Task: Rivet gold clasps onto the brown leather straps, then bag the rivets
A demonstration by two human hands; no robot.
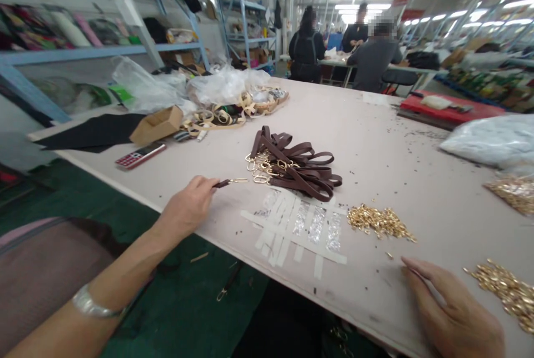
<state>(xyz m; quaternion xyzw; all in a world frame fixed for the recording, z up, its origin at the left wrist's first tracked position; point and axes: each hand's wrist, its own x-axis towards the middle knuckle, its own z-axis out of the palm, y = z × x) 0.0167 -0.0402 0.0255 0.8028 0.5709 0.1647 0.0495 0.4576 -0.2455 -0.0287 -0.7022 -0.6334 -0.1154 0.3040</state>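
Note:
My left hand (189, 208) is closed in a pinch on a short dark brown strap (222, 184). A gold-coloured metal clasp (239, 180) sticks out from the strap's end, above the table. To the right of it lies a pile of brown straps (304, 163) in loops, their gold clasps bunched at the left end. My right hand (453, 305) is low on the right at the table, fingers loosely stretched, with nothing visible in them. Just beyond its fingertips lies a single small gold piece (389, 255). A heap of small gold metal pieces (379, 220) sits further back.
Another gold heap (503, 288) lies right of my right hand. Taped strips (300, 224) cover part of the table (346, 124). At left are a red phone (141, 157), a cardboard tray (156, 124) and plastic bags. A white bag (496, 138) stands right. Several people sit or stand beyond.

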